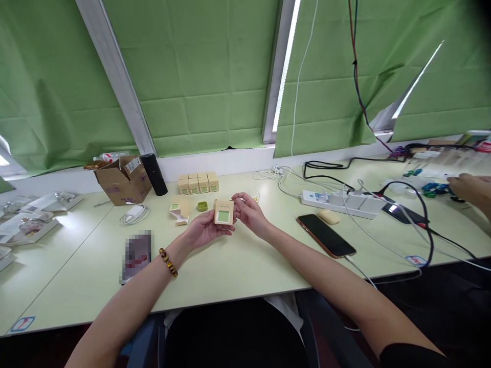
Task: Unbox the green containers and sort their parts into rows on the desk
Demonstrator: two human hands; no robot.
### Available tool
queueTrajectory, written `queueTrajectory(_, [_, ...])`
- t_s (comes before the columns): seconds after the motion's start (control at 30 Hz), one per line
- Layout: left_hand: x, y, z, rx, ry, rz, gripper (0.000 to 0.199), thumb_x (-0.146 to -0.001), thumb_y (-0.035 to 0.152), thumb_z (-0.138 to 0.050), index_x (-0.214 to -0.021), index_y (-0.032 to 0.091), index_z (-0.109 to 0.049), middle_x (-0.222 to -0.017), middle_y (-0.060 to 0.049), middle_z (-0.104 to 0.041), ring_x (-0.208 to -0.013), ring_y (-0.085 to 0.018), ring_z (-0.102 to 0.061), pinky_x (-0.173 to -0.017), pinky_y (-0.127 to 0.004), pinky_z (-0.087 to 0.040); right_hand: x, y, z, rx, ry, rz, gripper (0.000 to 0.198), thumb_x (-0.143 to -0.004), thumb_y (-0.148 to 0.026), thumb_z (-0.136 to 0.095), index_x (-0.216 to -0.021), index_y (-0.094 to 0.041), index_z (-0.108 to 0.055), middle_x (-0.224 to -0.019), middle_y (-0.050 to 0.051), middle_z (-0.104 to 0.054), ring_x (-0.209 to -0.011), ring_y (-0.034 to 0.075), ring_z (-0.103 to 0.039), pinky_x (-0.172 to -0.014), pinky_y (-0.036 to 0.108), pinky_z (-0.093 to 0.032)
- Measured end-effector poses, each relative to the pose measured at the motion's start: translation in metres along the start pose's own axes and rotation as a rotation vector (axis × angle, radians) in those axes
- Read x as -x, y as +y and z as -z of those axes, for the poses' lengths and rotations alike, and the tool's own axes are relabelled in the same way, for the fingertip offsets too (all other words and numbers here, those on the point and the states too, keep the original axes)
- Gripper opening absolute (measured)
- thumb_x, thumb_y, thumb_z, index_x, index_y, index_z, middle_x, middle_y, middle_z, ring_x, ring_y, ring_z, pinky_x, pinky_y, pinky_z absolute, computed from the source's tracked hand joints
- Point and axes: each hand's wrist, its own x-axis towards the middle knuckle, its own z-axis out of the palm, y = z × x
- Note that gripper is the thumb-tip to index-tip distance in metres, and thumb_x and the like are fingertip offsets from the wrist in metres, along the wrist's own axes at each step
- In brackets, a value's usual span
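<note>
A small tan cardboard box (pixel 223 212) with a green square on its front is held up over the table. My left hand (pixel 201 228) is closed around its left side and underside, and a beaded bracelet circles that wrist. At the box's right edge, my right hand (pixel 250 214) has its fingers curled against the side. Just behind my left hand sits a little green square item (pixel 202 206). Left of it stands an opened tan box (pixel 179 210) with its flaps spread. Several similar closed boxes (pixel 198 183) form a row farther back.
A brown carton (pixel 123 181) and a black cylinder (pixel 154 175) stand at the back left. On the right lie a phone (pixel 326 235), a white power strip (pixel 341 203) and tangled cables. Another person's hand (pixel 470 186) is at the far right. Packaged items (pixel 30 225) lie far left.
</note>
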Motion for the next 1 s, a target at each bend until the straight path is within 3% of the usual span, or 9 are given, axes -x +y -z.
queueTrajectory(0.13, [-0.003,-0.005,0.005,0.043,0.014,-0.107,0.061,-0.105,0.055,-0.039,-0.148,0.013,-0.05,-0.141,-0.024,-0.065,-0.113,-0.031,-0.072,-0.105,-0.053,-0.055,0.002,0.003,0.001,0.019,0.055,0.072,0.047,-0.082,-0.06,-0.081,-0.104,-0.027,-0.057,-0.107,0.003,-0.064,-0.072,0.014,-0.063,-0.063,0.033,-0.05])
queueTrajectory(0.23, [-0.005,-0.011,0.004,-0.09,0.175,-0.265,0.062,-0.099,0.058,-0.056,-0.142,0.014,-0.053,-0.142,-0.023,-0.063,-0.122,-0.033,-0.067,-0.104,-0.051,-0.055,0.002,0.008,0.003,0.085,0.109,0.095,0.047,-0.08,-0.061,-0.081,-0.104,-0.027,-0.059,-0.113,0.004,-0.059,-0.077,0.015,-0.061,-0.062,0.031,-0.049])
queueTrajectory(0.4, [-0.003,-0.018,0.002,-0.816,0.667,-0.585,0.05,-0.088,0.037,-0.075,-0.133,0.021,-0.058,-0.136,-0.017,-0.06,-0.131,-0.031,-0.058,-0.106,-0.048,-0.054,0.001,0.014,0.007,0.16,0.176,0.09,0.044,-0.081,-0.059,-0.078,-0.106,-0.028,-0.06,-0.111,0.004,-0.057,-0.081,0.016,-0.06,-0.063,0.03,-0.05])
queueTrajectory(0.5, [0.002,-0.02,0.005,-1.234,0.732,-0.784,0.039,-0.092,0.021,-0.067,-0.13,0.022,-0.06,-0.126,-0.016,-0.061,-0.126,-0.032,-0.059,-0.107,-0.054,-0.053,0.001,0.016,0.007,0.163,0.152,0.085,0.044,-0.081,-0.059,-0.078,-0.106,-0.028,-0.059,-0.11,0.004,-0.058,-0.082,0.017,-0.061,-0.064,0.031,-0.05])
queueTrajectory(0.63, [0.006,-0.02,0.009,-1.455,0.726,-0.967,0.036,-0.093,0.01,-0.058,-0.126,0.025,-0.063,-0.118,-0.014,-0.063,-0.12,-0.03,-0.062,-0.105,-0.055,-0.054,0.003,0.017,0.003,0.17,0.085,0.128,0.044,-0.083,-0.061,-0.076,-0.108,-0.029,-0.061,-0.113,0.005,-0.059,-0.085,0.019,-0.061,-0.067,0.033,-0.053])
queueTrajectory(0.77, [0.006,-0.021,0.011,-1.526,0.721,-0.997,0.027,-0.096,0.014,-0.057,-0.117,0.029,-0.066,-0.111,-0.012,-0.066,-0.115,-0.028,-0.065,-0.105,-0.056,-0.053,0.012,0.012,-0.003,0.238,0.01,0.16,0.053,-0.082,-0.068,-0.074,-0.117,-0.031,-0.059,-0.12,0.008,-0.061,-0.09,0.023,-0.062,-0.08,0.041,-0.056])
queueTrajectory(1.0, [0.007,-0.026,0.015,-1.485,0.715,-0.794,0.015,-0.098,0.024,-0.058,-0.109,0.029,-0.066,-0.113,-0.013,-0.069,-0.12,-0.031,-0.063,-0.113,-0.063,-0.045,0.026,0.004,-0.014,0.277,-0.059,0.205,0.06,-0.083,-0.071,-0.071,-0.126,-0.032,-0.057,-0.116,0.011,-0.064,-0.11,0.032,-0.063,-0.088,0.047,-0.055])
